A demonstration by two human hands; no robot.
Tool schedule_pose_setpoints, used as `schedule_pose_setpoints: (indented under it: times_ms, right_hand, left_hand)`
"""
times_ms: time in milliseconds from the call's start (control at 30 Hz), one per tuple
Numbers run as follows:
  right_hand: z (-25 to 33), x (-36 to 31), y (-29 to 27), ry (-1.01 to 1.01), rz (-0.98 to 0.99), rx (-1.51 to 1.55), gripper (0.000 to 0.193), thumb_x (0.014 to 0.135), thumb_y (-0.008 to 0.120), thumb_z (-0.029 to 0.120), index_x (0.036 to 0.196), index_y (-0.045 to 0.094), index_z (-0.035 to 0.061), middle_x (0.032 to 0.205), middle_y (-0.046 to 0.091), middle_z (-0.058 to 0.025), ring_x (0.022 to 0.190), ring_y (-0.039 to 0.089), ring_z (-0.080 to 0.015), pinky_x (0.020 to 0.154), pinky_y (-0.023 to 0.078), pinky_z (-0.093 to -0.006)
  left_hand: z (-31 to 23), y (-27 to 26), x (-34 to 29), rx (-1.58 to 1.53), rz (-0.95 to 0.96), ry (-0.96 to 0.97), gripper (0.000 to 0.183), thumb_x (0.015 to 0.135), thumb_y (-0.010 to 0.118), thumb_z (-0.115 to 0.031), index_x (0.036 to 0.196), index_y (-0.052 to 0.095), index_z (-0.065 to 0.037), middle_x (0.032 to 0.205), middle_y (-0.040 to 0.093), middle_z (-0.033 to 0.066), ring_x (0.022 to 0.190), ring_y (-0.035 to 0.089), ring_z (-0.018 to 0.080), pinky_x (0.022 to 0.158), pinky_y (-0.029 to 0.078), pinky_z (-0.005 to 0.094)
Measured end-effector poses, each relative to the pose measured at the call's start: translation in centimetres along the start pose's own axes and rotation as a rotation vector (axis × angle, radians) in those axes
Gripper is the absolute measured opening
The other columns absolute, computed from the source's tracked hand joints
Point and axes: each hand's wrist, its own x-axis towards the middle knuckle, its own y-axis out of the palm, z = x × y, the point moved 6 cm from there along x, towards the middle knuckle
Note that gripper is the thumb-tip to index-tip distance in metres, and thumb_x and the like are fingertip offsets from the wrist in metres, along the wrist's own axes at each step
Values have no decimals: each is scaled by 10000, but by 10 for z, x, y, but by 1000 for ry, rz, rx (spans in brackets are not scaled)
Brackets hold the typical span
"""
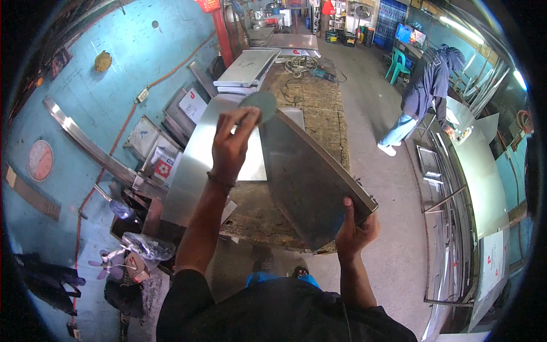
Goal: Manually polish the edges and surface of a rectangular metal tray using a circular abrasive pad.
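My left hand (231, 134) pinches a flat round grey-green disc (264, 106) at the upper corner of a dark grey metal panel (307, 176). The panel is tilted above the workbench and has a folded edge along its upper right side. My right hand (357, 231) grips its lower right corner, thumb on the near face and fingers hidden behind. Beneath and to the left, a large shiny metal sheet (188, 165) lies partly on the worn wooden workbench (325, 97).
Stacked metal panels (245, 71), a coiled cable (299, 66) and a blue power tool (323, 74) lie farther along the bench. A co-worker (427, 85) bends over a metal sheet (478, 171) on a right-hand rack. A green chair (400, 66) stands behind. Scrap and bags crowd the left wall.
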Motion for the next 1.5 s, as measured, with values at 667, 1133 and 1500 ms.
schedule_pose_setpoints:
  times_ms: [667, 1133, 1500]
  right_hand:
    - [-3, -2, -2, 6, 14, -8, 150, 892, 805, 60, 981, 714, -19, 753, 706, -153, 626, 690, -226, 589, 510, -318]
    - [8, -2, -6, -285, -34, -11, 145, 874, 793, 25, 943, 668, 2, 624, 591, -106, 512, 579, -293, 521, 441, -347]
    - [3, -1, 1, -11, 33, -12, 146, 873, 812, 42, 922, 683, -8, 693, 675, -139, 528, 620, -233, 526, 465, -332]
  left_hand:
    - [-95, -33, 1, -298, 161, 126, 333, 863, 752, -6, 1196, 739, -10, 1194, 673, 113, 1154, 658, 268, 944, 611, 378]
    - [-180, -51, -10, -336, 182, 251, 302, 859, 749, -4, 1159, 770, -41, 1207, 686, 104, 1118, 660, 272, 919, 581, 366]
    - [-39, -15, 7, -41, 64, 34, 370, 841, 741, 59, 1205, 746, -7, 1150, 679, 111, 1090, 662, 286, 931, 574, 401]
